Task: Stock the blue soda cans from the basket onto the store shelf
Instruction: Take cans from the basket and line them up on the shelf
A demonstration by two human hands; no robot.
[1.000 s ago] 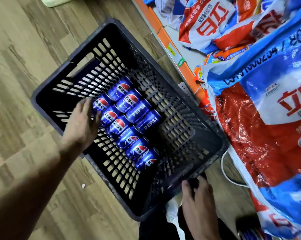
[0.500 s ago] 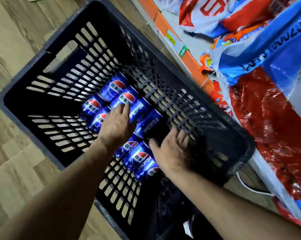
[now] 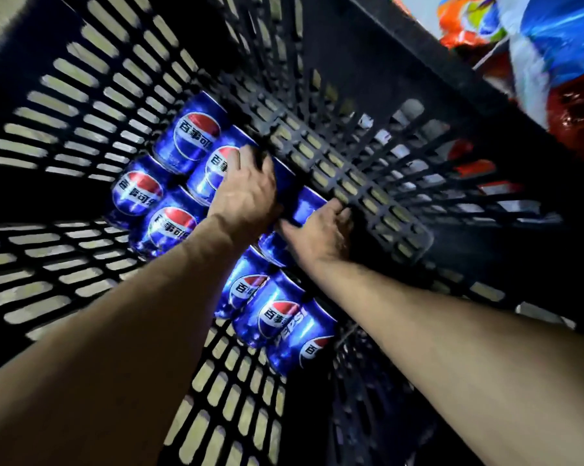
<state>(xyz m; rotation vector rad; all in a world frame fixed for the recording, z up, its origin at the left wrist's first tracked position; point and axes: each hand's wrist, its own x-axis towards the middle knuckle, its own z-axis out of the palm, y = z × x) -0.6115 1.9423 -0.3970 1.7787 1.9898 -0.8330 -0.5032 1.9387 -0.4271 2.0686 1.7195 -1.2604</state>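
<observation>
Blue soda cans lie on their sides on the floor of the dark slotted basket. They are packed in two touching rows that run from the far left toward the near right (most show a round red, white and blue logo facing up). Both bare forearms reach down into the basket from the bottom of the view.

The left hand lies over the middle of the right-hand row. Its fingers curl over the top of the far can, and its palm partly covers the logo of the can beside it. The right hand is just beside it, nearly touching, and wraps the near can: thumb on the left side, fingers bent round the right side against the basket's slotted wall. Both gripped cans sit down among the others on the basket floor.

Pale flooring shows through the slots. Beyond the rim at upper right lie glossy bags in blue, white, red and orange; their print is too blurred to read.
</observation>
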